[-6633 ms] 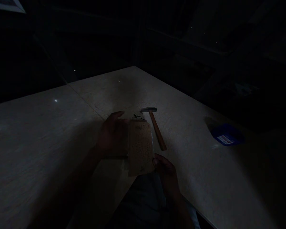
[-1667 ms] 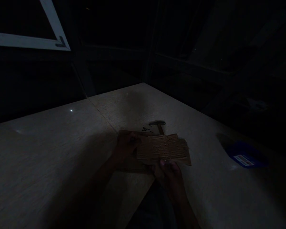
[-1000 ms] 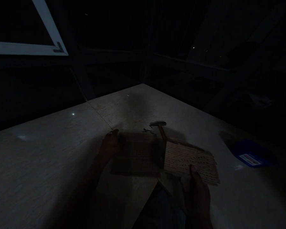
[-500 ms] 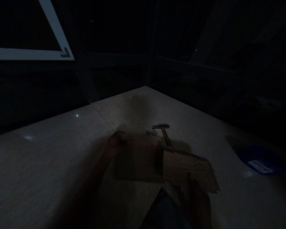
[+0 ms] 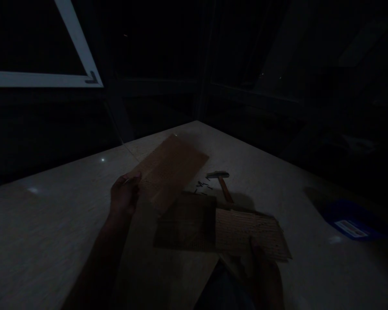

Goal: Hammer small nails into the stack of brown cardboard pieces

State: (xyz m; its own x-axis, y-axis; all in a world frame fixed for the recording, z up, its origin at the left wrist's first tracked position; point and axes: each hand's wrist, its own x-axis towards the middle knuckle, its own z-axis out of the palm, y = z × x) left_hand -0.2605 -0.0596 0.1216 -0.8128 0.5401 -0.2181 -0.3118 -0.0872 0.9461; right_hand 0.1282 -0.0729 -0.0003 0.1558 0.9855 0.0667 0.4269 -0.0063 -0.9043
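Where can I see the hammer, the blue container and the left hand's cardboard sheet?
Hammer [image 5: 224,186]: head view, wooden handle.
Blue container [image 5: 358,217]: head view, its blue surface.
Cardboard sheet [image 5: 170,172]: head view, middle of its face.

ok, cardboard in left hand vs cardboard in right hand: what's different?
Surface: the left-hand sheet looks fairly smooth; the right-hand piece shows corrugated ridges.
Angle: the left-hand sheet points diagonally across the view; the right-hand piece runs more side to side.
Shared: both are brown cardboard, held near an edge, one in the left hand, one in the right hand.
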